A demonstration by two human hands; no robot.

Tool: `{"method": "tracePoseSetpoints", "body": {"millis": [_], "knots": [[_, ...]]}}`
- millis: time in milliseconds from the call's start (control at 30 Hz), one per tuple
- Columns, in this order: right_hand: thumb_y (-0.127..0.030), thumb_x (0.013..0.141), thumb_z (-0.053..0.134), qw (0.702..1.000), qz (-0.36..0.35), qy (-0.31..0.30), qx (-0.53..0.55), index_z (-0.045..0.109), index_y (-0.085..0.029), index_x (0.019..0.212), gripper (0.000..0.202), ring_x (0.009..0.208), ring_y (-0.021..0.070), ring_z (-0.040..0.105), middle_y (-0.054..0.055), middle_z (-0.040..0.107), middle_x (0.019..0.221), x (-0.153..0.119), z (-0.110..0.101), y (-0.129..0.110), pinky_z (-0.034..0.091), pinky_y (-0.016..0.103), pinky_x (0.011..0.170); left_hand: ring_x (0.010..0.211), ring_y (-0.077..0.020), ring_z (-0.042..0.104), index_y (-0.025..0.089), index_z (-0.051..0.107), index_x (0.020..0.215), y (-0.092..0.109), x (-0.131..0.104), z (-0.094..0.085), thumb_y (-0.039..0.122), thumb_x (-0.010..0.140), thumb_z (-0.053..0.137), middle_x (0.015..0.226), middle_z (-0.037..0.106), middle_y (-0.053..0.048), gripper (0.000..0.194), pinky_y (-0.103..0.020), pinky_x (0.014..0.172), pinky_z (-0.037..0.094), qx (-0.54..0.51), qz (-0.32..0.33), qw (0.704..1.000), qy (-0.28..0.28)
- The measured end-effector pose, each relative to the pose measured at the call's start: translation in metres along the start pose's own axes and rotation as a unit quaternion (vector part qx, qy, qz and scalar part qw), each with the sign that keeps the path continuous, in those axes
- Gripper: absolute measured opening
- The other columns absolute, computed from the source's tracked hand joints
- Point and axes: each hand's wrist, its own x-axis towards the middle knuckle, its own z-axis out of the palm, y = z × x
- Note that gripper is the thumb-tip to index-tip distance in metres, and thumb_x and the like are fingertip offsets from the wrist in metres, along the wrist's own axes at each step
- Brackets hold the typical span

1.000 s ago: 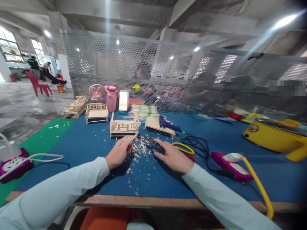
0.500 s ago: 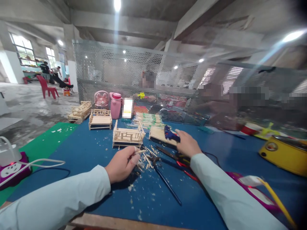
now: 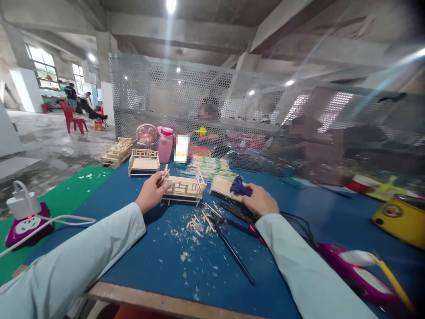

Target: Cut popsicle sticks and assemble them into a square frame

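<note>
Pale wood, cut thin, makes up the small railed model (image 3: 186,191) on the blue surface (image 3: 159,266), just left of the picture's centre; it should handle as light and stiff but fragile, its slim rails likely to snap under a squeeze, so the base or a corner post looks the better place to take hold; the left grip (image 3: 150,193) is at its left end, fingertips pressed together on pale sticks (image 3: 165,171), though I cannot tell whether these are loose or a corner post.

Right of centre, the right grip (image 3: 262,200) is wrapped about the handle of a dark blue glue gun (image 3: 238,185); it looks like rigid plastic, probably heavier than the model, best held by that handle and away from a possibly hot tip; its body overlaps a low wooden platform (image 3: 219,187), touching or not I cannot tell.

Below centre lie wood scraps (image 3: 198,225) and pincers (image 3: 234,253); farther out, bundled sticks (image 3: 210,165) lie above centre; a yellow pot (image 3: 400,221) sits at the right edge.
</note>
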Motion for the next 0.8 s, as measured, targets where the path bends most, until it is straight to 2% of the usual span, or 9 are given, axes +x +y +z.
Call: {"method": "tracePoseSetpoints", "body": {"millis": [133,300,367,433,500,567,667,733,800], "knots": [[-0.039,0.076,0.046,1.000,-0.009,0.000,0.005,0.056,-0.015,0.114,0.047,0.100,0.0267,0.056,0.015,0.059,0.112,0.000,0.005,0.003,0.043,0.034,0.079,0.066,-0.0111,0.048,0.014,0.055,0.094,-0.005,0.000,0.002,0.032,0.073,0.057,0.073,0.053,0.001,0.028,-0.023,0.067,0.039,-0.016,0.015,1.000,0.011],[-0.037,0.082,0.039,0.993,-0.043,0.057,0.091,0.056,-0.014,0.114,0.043,0.101,0.0258,0.055,0.016,0.060,0.110,-0.001,0.006,0.004,0.041,0.035,0.083,0.062,-0.0100,0.046,0.014,0.056,0.096,-0.011,0.003,0.001,0.033,0.072,0.058,0.069,0.051,0.003,0.031,-0.023,0.065,0.039,-0.032,0.008,0.999,0.016],[-0.035,0.081,0.040,0.971,-0.008,0.107,0.216,0.057,-0.014,0.108,0.039,0.096,0.0250,0.056,0.015,0.062,0.104,-0.001,0.005,0.001,0.042,0.035,0.081,0.063,-0.0100,0.047,0.013,0.056,0.101,-0.015,0.004,-0.001,0.034,0.073,0.058,0.070,0.052,0.002,0.035,-0.024,0.066,0.040,-0.041,0.008,0.999,-0.001],[-0.037,0.080,0.040,0.928,0.052,0.142,0.341,0.057,-0.015,0.101,0.035,0.081,0.0221,0.058,0.013,0.064,0.090,-0.001,0.003,-0.003,0.045,0.032,0.071,0.066,-0.0105,0.050,0.013,0.056,0.105,-0.019,0.005,-0.002,0.035,0.073,0.058,0.074,0.054,0.001,0.039,-0.025,0.070,0.041,-0.045,0.011,0.999,-0.019],[-0.042,0.080,0.038,0.897,0.096,0.146,0.407,0.055,-0.015,0.096,0.036,0.060,0.0176,0.056,0.008,0.062,0.073,-0.001,0.002,-0.007,0.045,0.029,0.056,0.071,-0.0117,0.052,0.013,0.056,0.109,-0.023,0.006,-0.004,0.036,0.073,0.060,0.081,0.057,-0.002,0.043,-0.027,0.074,0.042,-0.042,0.018,0.999,-0.026],[-0.047,0.077,0.041,0.883,0.109,0.138,0.435,0.052,-0.015,0.095,0.038,0.046,0.0134,0.049,0.003,0.058,0.063,-0.001,-0.001,-0.011,0.042,0.027,0.044,0.079,-0.0138,0.054,0.013,0.057,0.110,-0.026,0.006,-0.005,0.035,0.069,0.064,0.092,0.058,-0.005,0.047,-0.029,0.080,0.043,-0.028,0.030,0.999,-0.015],[-0.048,0.067,0.057,0.838,0.092,0.139,0.520,0.049,-0.019,0.091,0.039,0.041,0.0098,0.043,-0.002,0.056,0.060,-0.009,-0.010,-0.018,0.037,0.023,0.038,0.092,-0.0177,0.055,0.015,0.060,0.108,-0.028,0.006,-0.004,0.033,0.065,0.069,0.103,0.056,-0.008,0.048,-0.031,0.087,0.042,-0.016,0.044,0.999,0.011],[-0.050,0.066,0.058,0.811,0.046,0.135,0.567,0.048,-0.020,0.089,0.038,0.040,0.0086,0.041,-0.004,0.055,0.059,-0.019,-0.021,-0.026,0.036,0.022,0.038,0.096,-0.0190,0.055,0.015,0.061,0.107,-0.028,0.006,-0.002,0.034,0.067,0.067,0.106,0.056,-0.009,0.044,-0.032,0.086,0.043,-0.028,0.038,0.999,0.016],[-0.053,0.070,0.053,0.813,-0.010,0.119,0.570,0.049,-0.020,0.085,0.036,0.039,0.0083,0.042,-0.004,0.054,0.055,-0.034,-0.032,-0.037,0.037,0.022,0.041,0.094,-0.0186,0.056,0.015,0.061,0.107,-0.027,0.006,0.001,0.036,0.071,0.063,0.108,0.057,-0.010,0.042,-0.031,0.084,0.044,-0.047,0.022,0.999,0.010]]}}
